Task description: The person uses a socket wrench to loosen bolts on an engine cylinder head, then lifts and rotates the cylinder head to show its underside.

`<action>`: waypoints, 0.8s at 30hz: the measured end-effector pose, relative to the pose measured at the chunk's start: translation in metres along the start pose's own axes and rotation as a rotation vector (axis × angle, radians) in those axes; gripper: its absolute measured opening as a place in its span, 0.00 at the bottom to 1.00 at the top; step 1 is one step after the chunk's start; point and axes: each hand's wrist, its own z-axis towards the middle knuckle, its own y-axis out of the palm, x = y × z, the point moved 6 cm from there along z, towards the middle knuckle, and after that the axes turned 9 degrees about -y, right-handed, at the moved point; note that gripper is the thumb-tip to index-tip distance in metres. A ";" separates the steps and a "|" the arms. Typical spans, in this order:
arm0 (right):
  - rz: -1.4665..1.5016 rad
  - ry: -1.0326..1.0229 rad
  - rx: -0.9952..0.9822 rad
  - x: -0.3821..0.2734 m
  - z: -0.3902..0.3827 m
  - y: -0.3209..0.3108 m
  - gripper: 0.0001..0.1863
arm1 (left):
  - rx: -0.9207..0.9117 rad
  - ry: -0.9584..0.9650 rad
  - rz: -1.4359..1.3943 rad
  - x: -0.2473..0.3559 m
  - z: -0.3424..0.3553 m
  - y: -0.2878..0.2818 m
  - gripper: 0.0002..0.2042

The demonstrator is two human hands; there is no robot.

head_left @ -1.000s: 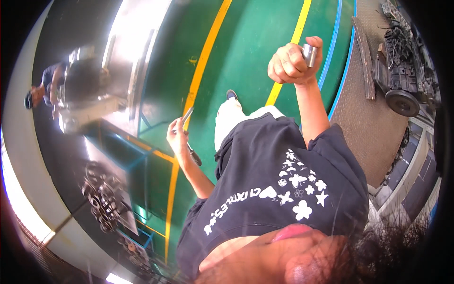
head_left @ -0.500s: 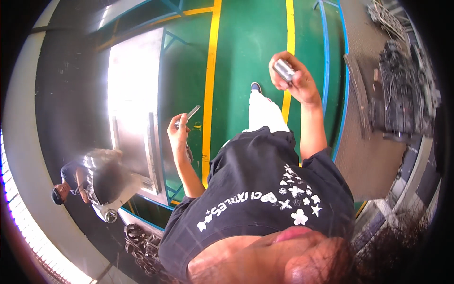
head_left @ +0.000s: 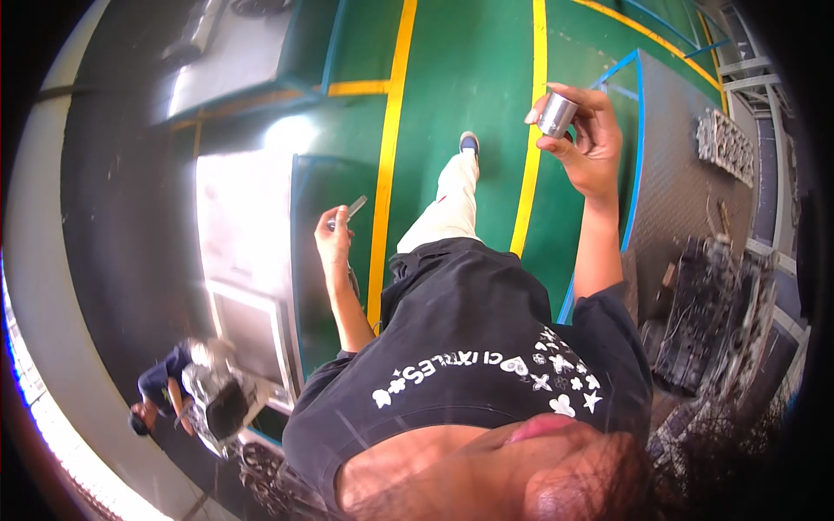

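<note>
Head view, looking down past a dark printed T-shirt (head_left: 469, 347): a short, shiny metal cylinder (head_left: 557, 115) is held up in the right hand (head_left: 598, 152), in the air over a green floor (head_left: 434, 95), near the blue-edged bench (head_left: 673, 178) on the right. It looks hard and thick, so it is probably stiff, not fragile, and rather heavy for its size. The smooth wall may slip, more so if oily; its round side, between thumb and fingers, seems the surest place to take hold.

The right hand is partly closed, thumb and fingers pinching the cylinder. The left hand (head_left: 333, 247), lower in the picture and well apart, is closed on a slim metal tool (head_left: 353, 209); one bright, straight end pokes out past the fingers, slanting up and to the right. The hand and wrist hide much of the tool, so its full shape cannot be told; it, too, is likely rigid.
</note>
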 end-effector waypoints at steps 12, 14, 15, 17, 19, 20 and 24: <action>-0.409 -0.007 0.179 0.172 0.337 -0.198 0.28 | -0.338 0.323 0.091 0.449 0.204 0.350 0.19; -0.449 -0.037 0.248 0.218 0.387 -0.237 0.27 | -0.397 0.421 0.077 0.507 0.247 0.409 0.19; -0.403 -0.013 0.272 0.252 0.407 -0.261 0.27 | -0.381 0.367 0.143 0.523 0.280 0.445 0.20; -0.332 0.009 0.267 0.309 0.442 -0.297 0.27 | -0.373 0.348 0.271 0.548 0.336 0.503 0.22; -0.333 0.162 0.281 0.366 0.489 -0.332 0.26 | -0.323 0.396 0.349 0.560 0.408 0.554 0.23; -0.322 0.146 0.256 0.391 0.510 -0.349 0.26 | -0.287 0.398 0.397 0.554 0.441 0.573 0.24; -0.181 0.302 0.258 0.510 0.602 -0.426 0.23 | -0.168 0.062 0.487 0.552 0.544 0.622 0.21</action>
